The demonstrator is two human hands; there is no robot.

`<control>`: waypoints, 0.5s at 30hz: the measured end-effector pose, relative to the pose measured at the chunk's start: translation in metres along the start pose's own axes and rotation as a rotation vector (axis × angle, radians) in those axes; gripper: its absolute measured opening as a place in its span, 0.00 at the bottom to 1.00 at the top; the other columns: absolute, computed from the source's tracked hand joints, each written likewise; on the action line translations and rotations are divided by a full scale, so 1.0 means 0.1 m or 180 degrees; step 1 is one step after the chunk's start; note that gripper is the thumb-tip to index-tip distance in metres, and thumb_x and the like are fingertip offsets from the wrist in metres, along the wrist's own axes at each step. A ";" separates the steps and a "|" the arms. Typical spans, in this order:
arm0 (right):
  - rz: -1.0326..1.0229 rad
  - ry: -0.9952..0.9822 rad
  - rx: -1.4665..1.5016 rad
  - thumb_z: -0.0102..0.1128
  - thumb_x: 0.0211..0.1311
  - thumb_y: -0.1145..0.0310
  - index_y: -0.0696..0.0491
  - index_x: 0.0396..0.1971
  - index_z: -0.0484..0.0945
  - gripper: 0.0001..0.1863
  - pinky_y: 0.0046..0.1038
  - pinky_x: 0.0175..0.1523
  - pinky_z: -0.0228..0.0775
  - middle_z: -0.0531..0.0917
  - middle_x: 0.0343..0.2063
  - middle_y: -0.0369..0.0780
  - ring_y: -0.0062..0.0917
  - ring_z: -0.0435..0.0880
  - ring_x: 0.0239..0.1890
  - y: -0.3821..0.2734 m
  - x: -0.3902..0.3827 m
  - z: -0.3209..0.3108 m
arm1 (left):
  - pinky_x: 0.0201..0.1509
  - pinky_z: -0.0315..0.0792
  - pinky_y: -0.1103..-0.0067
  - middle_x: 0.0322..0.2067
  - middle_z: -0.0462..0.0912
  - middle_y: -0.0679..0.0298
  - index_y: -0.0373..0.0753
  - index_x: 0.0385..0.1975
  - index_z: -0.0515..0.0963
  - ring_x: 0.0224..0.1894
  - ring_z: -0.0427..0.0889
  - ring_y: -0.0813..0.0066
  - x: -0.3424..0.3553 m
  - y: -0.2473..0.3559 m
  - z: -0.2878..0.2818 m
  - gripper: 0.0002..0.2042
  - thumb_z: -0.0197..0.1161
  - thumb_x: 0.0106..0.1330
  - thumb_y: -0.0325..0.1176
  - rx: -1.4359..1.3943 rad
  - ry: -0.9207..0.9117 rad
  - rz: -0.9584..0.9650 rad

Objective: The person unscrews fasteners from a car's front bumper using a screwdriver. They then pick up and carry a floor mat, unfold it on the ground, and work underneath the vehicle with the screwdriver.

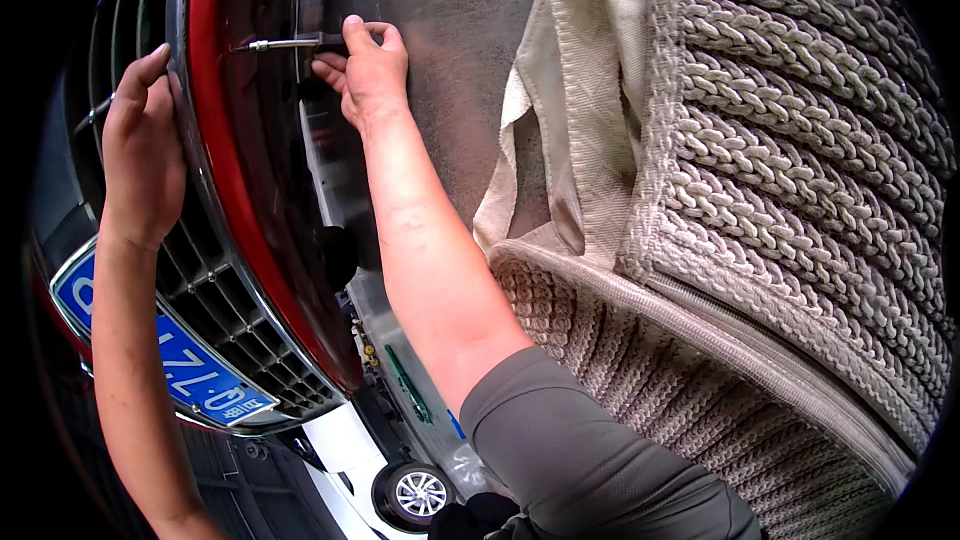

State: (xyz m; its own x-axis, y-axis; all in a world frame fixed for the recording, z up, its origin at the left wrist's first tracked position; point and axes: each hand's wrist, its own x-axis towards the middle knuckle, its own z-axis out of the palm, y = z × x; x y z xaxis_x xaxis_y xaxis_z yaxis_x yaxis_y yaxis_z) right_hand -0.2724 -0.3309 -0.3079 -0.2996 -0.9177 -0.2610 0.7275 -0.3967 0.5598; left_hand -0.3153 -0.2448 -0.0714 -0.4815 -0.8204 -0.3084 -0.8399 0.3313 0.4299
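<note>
My right hand (370,70) holds the dark handle of a slim tool with a silver shaft (280,44), which points left into the dark, glossy recess beside the curved red body panel (215,110). Its thumb and fingers are bent around the handle, which they partly hide. My left hand (140,155) grips the chrome-edged grille trim (200,190) at the left, fingers bent and close together. A blue number plate (195,360) sits on the grille behind my left forearm. What the tool's tip touches is too small to tell.
Beige knitted fabric with a zip and cloth straps (780,170) fills the right side. Grey mottled floor (450,10) shows beyond the bumper. Lower down are a white car with a silver wheel (420,493), a green item (405,380) and other small things.
</note>
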 end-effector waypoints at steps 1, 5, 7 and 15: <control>-0.0098 -0.0040 0.0076 0.59 0.74 0.63 0.49 0.44 0.66 0.11 0.36 0.39 0.82 0.81 0.40 0.43 0.31 0.84 0.32 0.01 0.02 -0.03 | 0.58 0.72 0.78 0.44 0.86 0.61 0.32 0.54 0.77 0.45 0.83 0.75 0.03 0.02 -0.04 0.25 0.43 0.79 0.49 0.0115 -0.0237 -0.0099; -0.0363 -0.0553 0.1096 0.54 0.76 0.67 0.46 0.52 0.66 0.10 0.39 0.51 0.78 0.79 0.50 0.44 0.31 0.82 0.47 0.09 0.02 -0.11 | 0.55 0.72 0.79 0.42 0.86 0.62 0.33 0.52 0.78 0.43 0.82 0.77 0.04 0.00 0.00 0.25 0.44 0.79 0.50 -0.0034 -0.0187 -0.0030; -0.0390 -0.1043 0.1780 0.50 0.77 0.71 0.42 0.57 0.64 0.14 0.44 0.62 0.74 0.74 0.61 0.44 0.32 0.76 0.61 0.11 0.00 -0.12 | 0.54 0.72 0.80 0.41 0.86 0.63 0.33 0.51 0.79 0.41 0.82 0.77 -0.03 0.02 0.09 0.25 0.45 0.79 0.50 -0.0050 0.0195 -0.0003; -0.0370 -0.0688 0.1101 0.55 0.76 0.68 0.45 0.52 0.64 0.12 0.45 0.56 0.81 0.81 0.47 0.42 0.32 0.84 0.49 0.08 0.08 -0.08 | 0.57 0.71 0.79 0.43 0.86 0.63 0.34 0.52 0.79 0.44 0.81 0.76 -0.01 0.06 0.09 0.25 0.45 0.78 0.51 0.0159 0.0141 -0.0139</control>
State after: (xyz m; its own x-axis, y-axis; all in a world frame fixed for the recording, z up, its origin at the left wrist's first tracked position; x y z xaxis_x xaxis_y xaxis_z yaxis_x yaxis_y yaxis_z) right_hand -0.2647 -0.3414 -0.3120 -0.5167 -0.8353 -0.1878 0.4422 -0.4482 0.7769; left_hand -0.3223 -0.2382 -0.0761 -0.4335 -0.8540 -0.2876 -0.8719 0.3167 0.3736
